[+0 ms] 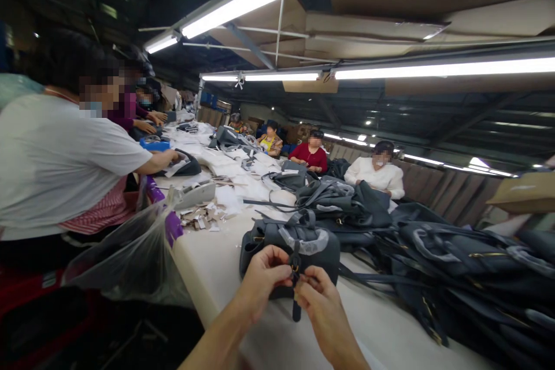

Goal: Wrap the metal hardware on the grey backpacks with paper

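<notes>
strap is pinched at buckle by fingers of left hand and right hand; bag is set on desk, scraps at ten o'clock.

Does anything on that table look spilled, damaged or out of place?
A heap of torn-looking scraps lies on the table near its left edge, looking spilled rather than binned. On the right, dark bags are piled in a jumble. No clear damage shows on the bag being handled.
</notes>
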Tool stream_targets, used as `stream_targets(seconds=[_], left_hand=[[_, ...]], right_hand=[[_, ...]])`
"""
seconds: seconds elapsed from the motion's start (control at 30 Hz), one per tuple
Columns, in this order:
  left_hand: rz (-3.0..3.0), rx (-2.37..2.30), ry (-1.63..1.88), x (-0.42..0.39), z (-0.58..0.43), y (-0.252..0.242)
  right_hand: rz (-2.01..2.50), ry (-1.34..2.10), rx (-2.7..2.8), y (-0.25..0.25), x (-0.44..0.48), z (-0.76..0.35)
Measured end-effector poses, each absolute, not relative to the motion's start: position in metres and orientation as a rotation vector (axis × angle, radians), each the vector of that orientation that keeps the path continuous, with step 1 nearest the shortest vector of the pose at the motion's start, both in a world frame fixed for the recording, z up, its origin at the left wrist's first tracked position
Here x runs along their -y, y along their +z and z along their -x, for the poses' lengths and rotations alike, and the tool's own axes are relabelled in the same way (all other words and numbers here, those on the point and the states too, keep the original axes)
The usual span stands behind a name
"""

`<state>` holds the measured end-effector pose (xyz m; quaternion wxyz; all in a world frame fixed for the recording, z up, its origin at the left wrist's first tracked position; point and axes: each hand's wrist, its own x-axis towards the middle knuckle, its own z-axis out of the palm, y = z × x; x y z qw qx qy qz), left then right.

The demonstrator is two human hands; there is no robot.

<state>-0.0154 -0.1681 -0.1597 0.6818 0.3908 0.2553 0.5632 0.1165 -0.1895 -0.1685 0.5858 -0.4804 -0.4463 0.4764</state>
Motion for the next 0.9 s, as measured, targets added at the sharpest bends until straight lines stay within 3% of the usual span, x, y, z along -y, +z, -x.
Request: stream_targets(seconds=[0.3,0.53,0.77,0.9], left_hand=[[-1.975,-0.86,1.771,0.184,0.01,-0.158],[-2.619,-1.014,1.659,0.163,0.018,-0.154],[-2.868,-0.987,1.403,0.163,0.015,-0.126],[-2.704,-1.109,1.37,0.153,0.006,-0.108]], right_hand=[[1.027,1.185,1.019,-0.141,0.196,-0.119],[1.118,1.041,1.146,-0.137,0.198,-0.131],[1.387,0.261,1.514,-0.135,0.195,-0.135],[1.336,0.079,1.621,-0.147,0.194,-0.129]])
